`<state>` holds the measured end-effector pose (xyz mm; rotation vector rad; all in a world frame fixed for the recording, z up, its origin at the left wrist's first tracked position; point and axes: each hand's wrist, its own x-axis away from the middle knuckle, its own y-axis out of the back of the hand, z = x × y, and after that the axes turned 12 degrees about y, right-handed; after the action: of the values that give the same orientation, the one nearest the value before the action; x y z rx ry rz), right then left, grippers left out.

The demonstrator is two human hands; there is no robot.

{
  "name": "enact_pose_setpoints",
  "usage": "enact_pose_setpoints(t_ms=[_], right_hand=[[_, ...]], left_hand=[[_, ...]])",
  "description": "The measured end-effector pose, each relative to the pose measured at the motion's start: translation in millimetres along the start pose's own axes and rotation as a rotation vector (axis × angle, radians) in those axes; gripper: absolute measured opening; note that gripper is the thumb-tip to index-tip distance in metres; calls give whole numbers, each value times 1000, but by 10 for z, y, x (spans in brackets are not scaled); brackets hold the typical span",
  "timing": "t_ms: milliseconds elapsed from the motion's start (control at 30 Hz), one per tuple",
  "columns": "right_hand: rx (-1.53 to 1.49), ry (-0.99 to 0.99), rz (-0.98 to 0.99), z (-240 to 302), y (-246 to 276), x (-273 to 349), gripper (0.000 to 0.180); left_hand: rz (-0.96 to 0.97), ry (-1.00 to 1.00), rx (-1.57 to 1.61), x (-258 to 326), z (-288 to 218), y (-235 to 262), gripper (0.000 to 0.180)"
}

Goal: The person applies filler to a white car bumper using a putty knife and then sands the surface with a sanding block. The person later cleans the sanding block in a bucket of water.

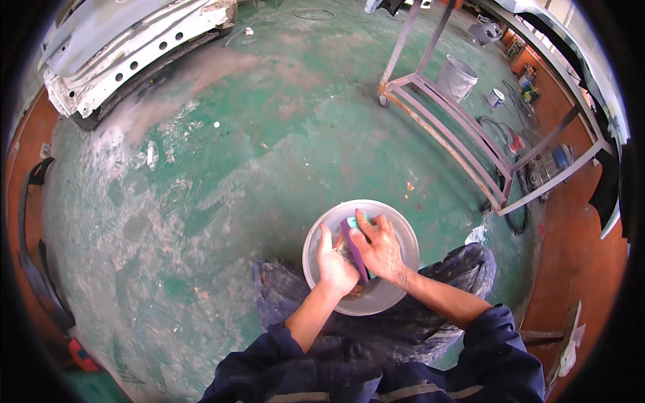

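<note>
A round whitish plastic basin [311, 260] stands between my knees, and both my hands are over it. My right hand [380, 250] is closed around a purple and teal block [347, 234] that looks like a sanding block, tilted with its long purple side toward the left. Facing that side, my left hand [335, 266] is open with its thumb stretched up and the palm turned to the block. Its other fingers are partly hidden beside the block, so whether they touch it I cannot tell. Small brownish bits show low in the basin.
A rusty wheeled metal stand [453, 124] carries a car body panel [591, 64] at right. Near it are a grey bucket [457, 77], a small tin [495, 98] and hoses. A stripped vehicle body [134, 64] stands far left. The green floor [222, 174] is dusty.
</note>
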<state>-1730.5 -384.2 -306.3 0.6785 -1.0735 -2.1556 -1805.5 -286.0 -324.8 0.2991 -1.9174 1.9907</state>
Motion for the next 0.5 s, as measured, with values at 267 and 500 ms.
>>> enact_pose_setpoints(t_ms=[267, 500], right_hand=[[20, -3, 7, 93, 37, -83, 53], [-74, -45, -29, 147, 90, -151, 53]], left_hand=[[58, 35, -36, 121, 125, 95, 78], [61, -8, -55, 156, 102, 15, 80]])
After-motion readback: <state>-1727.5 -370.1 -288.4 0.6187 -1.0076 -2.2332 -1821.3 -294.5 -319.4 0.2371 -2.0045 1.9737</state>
